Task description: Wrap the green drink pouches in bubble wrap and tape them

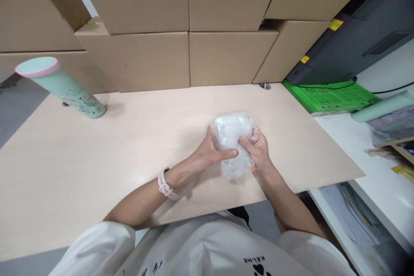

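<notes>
A clear plastic-wrapped packet [230, 133] is between the two hands, over the near part of the pale wood-grain tabletop [145, 129], right of its middle. Its long axis runs roughly from the tabletop's far edge toward its near edge; whether its underside touches the surface, I cannot tell. Neither hand is nearer: the left hand [211, 151] grips the left side, thumb lying across the front, and the right hand [260, 148] grips the right side, thumb pressed on the film just beyond the left thumb's tip. Most other fingertips are hidden behind the packet. The tabletop's near edge is close to both forearms. Its surface stretches widest to the left, up to a mint tumbler [74, 90] by the far left corner. Cardboard boxes [152, 60] wall its far edge; a green plastic tray [339, 97] borders its far right corner.
</notes>
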The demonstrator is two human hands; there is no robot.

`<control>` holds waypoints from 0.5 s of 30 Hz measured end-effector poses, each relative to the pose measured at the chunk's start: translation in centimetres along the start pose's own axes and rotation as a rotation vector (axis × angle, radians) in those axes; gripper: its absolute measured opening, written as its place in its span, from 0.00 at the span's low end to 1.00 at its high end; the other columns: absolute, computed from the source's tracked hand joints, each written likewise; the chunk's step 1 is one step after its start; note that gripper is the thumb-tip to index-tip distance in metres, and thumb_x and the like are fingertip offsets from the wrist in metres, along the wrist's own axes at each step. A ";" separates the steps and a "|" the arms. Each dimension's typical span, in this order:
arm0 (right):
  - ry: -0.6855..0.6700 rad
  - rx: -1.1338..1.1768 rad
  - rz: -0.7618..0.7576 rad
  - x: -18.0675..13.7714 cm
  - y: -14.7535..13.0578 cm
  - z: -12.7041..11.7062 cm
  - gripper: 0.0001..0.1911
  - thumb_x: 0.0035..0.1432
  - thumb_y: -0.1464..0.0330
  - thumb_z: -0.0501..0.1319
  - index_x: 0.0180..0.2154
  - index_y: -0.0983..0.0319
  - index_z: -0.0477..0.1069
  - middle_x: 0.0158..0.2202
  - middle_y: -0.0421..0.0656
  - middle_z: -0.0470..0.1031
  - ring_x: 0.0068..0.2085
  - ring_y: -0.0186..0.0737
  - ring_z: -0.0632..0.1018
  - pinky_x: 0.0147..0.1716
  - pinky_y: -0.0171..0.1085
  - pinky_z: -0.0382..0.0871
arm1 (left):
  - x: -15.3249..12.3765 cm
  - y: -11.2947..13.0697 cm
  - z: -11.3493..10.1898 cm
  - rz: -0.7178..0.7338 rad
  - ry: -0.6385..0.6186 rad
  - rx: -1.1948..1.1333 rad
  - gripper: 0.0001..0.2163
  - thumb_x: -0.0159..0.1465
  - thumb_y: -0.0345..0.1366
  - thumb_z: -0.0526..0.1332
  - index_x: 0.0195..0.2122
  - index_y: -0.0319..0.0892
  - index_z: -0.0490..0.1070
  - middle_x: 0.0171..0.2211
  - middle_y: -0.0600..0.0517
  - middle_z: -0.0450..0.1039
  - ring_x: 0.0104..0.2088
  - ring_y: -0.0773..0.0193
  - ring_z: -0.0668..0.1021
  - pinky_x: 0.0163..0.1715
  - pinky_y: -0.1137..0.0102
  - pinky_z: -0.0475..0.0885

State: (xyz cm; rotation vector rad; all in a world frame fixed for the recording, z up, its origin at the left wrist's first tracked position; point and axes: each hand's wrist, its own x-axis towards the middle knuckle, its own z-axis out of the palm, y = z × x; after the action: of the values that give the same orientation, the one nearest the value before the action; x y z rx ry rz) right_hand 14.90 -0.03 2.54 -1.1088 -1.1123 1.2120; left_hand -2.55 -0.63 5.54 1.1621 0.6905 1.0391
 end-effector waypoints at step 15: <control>-0.257 -1.097 -0.476 0.4 2.2 -0.3 0.42 0.64 0.47 0.53 0.71 0.50 0.37 0.75 0.46 0.32 0.73 0.58 0.38 0.66 0.64 0.44 | 1.4 -3.0 -3.6 0.164 0.292 0.990 0.36 0.66 0.45 0.59 0.70 0.42 0.43 0.71 0.37 0.47 0.71 0.45 0.51 0.66 0.42 0.50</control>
State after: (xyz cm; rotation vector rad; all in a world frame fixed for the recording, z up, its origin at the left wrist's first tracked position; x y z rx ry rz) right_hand 14.96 0.40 0.34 -1.3462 -2.2113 0.3002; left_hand -4.25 1.89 1.79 1.9496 1.4506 1.0254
